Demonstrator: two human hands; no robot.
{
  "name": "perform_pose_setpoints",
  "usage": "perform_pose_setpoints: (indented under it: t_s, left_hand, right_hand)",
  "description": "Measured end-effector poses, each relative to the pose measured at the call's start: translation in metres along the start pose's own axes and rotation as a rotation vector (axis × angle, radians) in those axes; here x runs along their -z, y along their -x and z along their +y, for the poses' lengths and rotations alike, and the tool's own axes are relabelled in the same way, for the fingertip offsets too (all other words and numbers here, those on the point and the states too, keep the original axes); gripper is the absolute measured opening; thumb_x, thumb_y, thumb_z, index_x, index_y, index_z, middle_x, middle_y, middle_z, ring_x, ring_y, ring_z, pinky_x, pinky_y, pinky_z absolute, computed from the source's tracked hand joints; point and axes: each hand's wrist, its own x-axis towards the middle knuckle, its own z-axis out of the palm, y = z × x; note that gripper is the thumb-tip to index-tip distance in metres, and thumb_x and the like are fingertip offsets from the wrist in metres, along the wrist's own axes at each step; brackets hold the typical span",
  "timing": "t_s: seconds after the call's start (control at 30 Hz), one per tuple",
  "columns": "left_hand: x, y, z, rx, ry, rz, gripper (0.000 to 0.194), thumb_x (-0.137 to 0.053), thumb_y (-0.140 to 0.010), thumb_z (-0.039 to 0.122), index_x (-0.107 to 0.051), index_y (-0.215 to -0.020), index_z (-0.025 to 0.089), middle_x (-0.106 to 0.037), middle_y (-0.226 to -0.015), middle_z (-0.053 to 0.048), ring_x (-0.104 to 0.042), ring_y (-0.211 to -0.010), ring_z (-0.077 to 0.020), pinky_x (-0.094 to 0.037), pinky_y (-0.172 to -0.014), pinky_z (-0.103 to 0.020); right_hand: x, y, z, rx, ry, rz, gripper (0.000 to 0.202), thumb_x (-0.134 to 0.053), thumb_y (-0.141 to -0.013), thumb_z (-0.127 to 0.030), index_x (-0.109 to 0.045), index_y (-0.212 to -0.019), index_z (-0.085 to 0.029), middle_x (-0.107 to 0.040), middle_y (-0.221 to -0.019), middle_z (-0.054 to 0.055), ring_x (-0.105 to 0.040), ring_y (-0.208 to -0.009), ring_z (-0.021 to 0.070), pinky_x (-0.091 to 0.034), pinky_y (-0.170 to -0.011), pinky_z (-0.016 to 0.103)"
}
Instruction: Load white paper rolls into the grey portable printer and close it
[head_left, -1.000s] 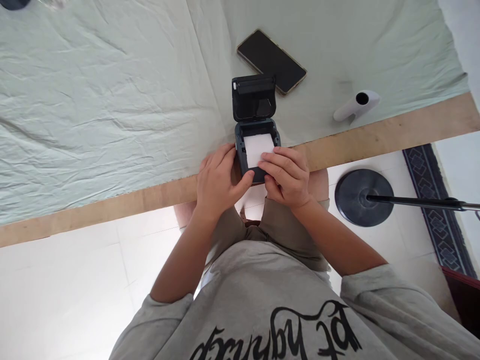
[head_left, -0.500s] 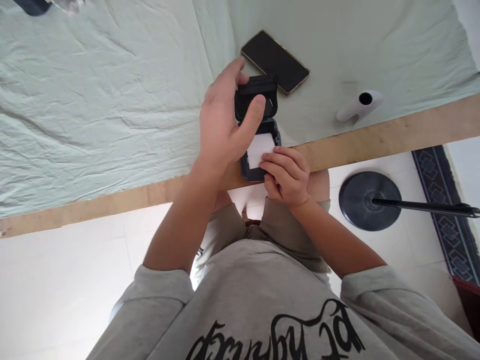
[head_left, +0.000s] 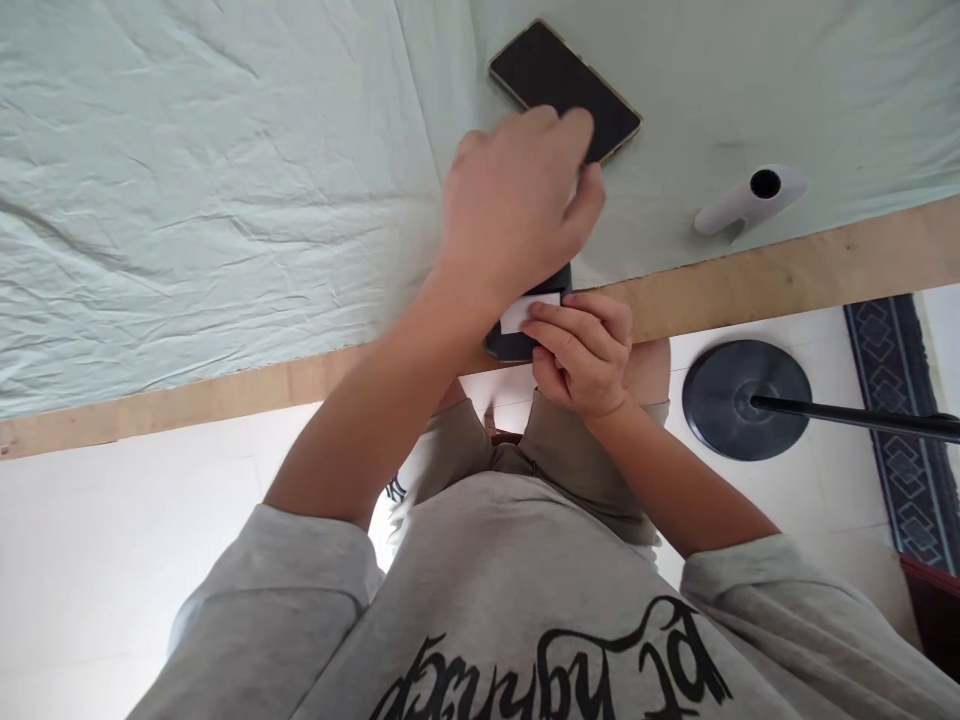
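A small dark hinged box (head_left: 516,346) sits at the table's near edge, its back part hidden under my left hand. Inside its lower half lies a stack of white cards or paper (head_left: 517,315). My right hand (head_left: 585,350) grips the box's right side, fingertips resting on the white stack and thumb at the front edge. My left hand (head_left: 517,195) is over the box's lid end, palm down and fingers curled, slightly blurred; whether it touches the lid is hidden. Just beyond its fingers lies a black smartphone (head_left: 566,80).
A pale green cloth (head_left: 300,180) covers the table, with a bare wooden strip (head_left: 750,265) along the near edge. A white device with a dark round end (head_left: 754,198) lies to the right. On the floor stands a round black base (head_left: 746,400) with a pole.
My left hand has swung right and across the box, from beside the open lid to over it, covering it. My right hand stays on the box. The view has shifted slightly.
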Motion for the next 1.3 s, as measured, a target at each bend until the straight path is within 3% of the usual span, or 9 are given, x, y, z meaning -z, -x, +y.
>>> perform_pose_setpoints:
  t_s: [0.07, 0.27, 0.53, 0.7, 1.0, 1.1, 1.17, 1.23, 1.3]
  left_hand:
    - [-0.007, -0.007, 0.008, -0.010, -0.037, -0.071, 0.033, -0.035, -0.104, 0.034, -0.063, -0.117, 0.023, -0.070, -0.115, -0.009, -0.065, -0.115, -0.0328, -0.051, -0.096, -0.053]
    - [-0.025, -0.011, 0.009, -0.008, -0.009, -0.177, 0.038, -0.033, -0.103, 0.036, -0.069, -0.096, 0.026, -0.074, -0.096, -0.006, -0.071, -0.088, -0.0292, -0.053, -0.066, -0.045]
    - [-0.022, -0.008, 0.013, -0.057, -0.035, -0.216, 0.046, -0.029, -0.105, 0.032, -0.074, -0.099, 0.025, -0.073, -0.100, -0.006, -0.071, -0.096, -0.0286, -0.054, -0.073, -0.046]
    - [-0.023, -0.009, 0.011, -0.055, -0.022, -0.225, 0.046, -0.029, -0.103, 0.035, -0.074, -0.097, 0.027, -0.073, -0.098, -0.005, -0.072, -0.096, -0.0274, -0.056, -0.074, -0.045]
    - [-0.022, -0.011, 0.008, -0.037, 0.102, -0.183, 0.028, -0.042, -0.098, 0.037, -0.068, -0.100, 0.026, -0.075, -0.102, -0.002, -0.071, -0.099, -0.0253, -0.055, -0.076, -0.043]
    - [-0.017, -0.008, -0.005, -0.096, 0.243, -0.037, 0.035, -0.029, -0.101, 0.025, -0.064, -0.105, 0.024, -0.070, -0.105, 0.003, -0.067, -0.100, -0.0147, -0.054, -0.085, -0.033]
    - [-0.017, 0.005, -0.021, -0.135, 0.404, 0.222, 0.040, -0.020, -0.100, 0.017, -0.060, -0.102, 0.022, -0.068, -0.106, 0.003, -0.064, -0.105, -0.0122, -0.051, -0.096, -0.031]
    - [-0.023, 0.027, -0.038, -0.118, 0.619, 0.508, 0.019, -0.038, -0.094, 0.015, -0.054, -0.095, 0.026, -0.068, -0.100, 0.001, -0.065, -0.096, -0.0130, -0.054, -0.091, -0.031]
    - [-0.033, 0.055, -0.053, -0.087, 0.629, 0.545, 0.011, -0.047, -0.096, 0.021, -0.054, -0.103, 0.026, -0.066, -0.105, -0.002, -0.064, -0.104, -0.0161, -0.055, -0.095, -0.035]
  right_hand:
    - [0.000, -0.001, 0.000, 0.006, -0.032, 0.013, 0.022, -0.061, -0.085, -0.020, -0.074, -0.103, -0.027, -0.080, -0.099, -0.001, -0.066, -0.098, 0.0207, -0.055, -0.088, 0.035]
    - [0.000, -0.004, 0.001, -0.014, -0.041, -0.010, 0.023, -0.059, -0.085, -0.021, -0.076, -0.099, -0.029, -0.080, -0.097, -0.002, -0.065, -0.095, 0.0208, -0.059, -0.085, 0.035]
    - [0.002, -0.007, 0.000, -0.029, -0.006, -0.051, 0.022, -0.057, -0.086, -0.022, -0.077, -0.092, -0.030, -0.079, -0.090, -0.002, -0.065, -0.090, 0.0206, -0.059, -0.079, 0.037]
    - [0.001, -0.005, 0.000, -0.052, -0.099, -0.036, 0.024, -0.060, -0.086, -0.018, -0.074, -0.102, -0.029, -0.078, -0.094, 0.000, -0.063, -0.094, 0.0203, -0.057, -0.084, 0.036]
    - [0.002, 0.002, 0.002, -0.052, -0.093, -0.069, 0.026, -0.056, -0.089, -0.024, -0.075, -0.106, -0.031, -0.078, -0.102, 0.001, -0.062, -0.103, 0.0225, -0.053, -0.092, 0.040]
    - [0.000, 0.000, 0.000, -0.042, -0.112, -0.022, 0.025, -0.057, -0.088, -0.020, -0.074, -0.105, -0.028, -0.077, -0.100, 0.002, -0.062, -0.098, 0.0220, -0.053, -0.090, 0.039]
    - [0.000, 0.000, 0.000, -0.040, -0.123, -0.030, 0.027, -0.057, -0.088, -0.019, -0.074, -0.108, -0.027, -0.077, -0.103, 0.003, -0.062, -0.100, 0.0222, -0.052, -0.091, 0.039]
    - [0.002, 0.000, 0.001, -0.035, -0.150, -0.063, 0.029, -0.057, -0.089, -0.019, -0.074, -0.112, -0.027, -0.077, -0.107, 0.004, -0.062, -0.103, 0.0232, -0.051, -0.093, 0.040]
    - [0.007, -0.001, 0.003, -0.032, -0.194, -0.104, 0.028, -0.057, -0.090, -0.019, -0.074, -0.111, -0.027, -0.076, -0.109, 0.004, -0.062, -0.105, 0.0237, -0.051, -0.094, 0.041]
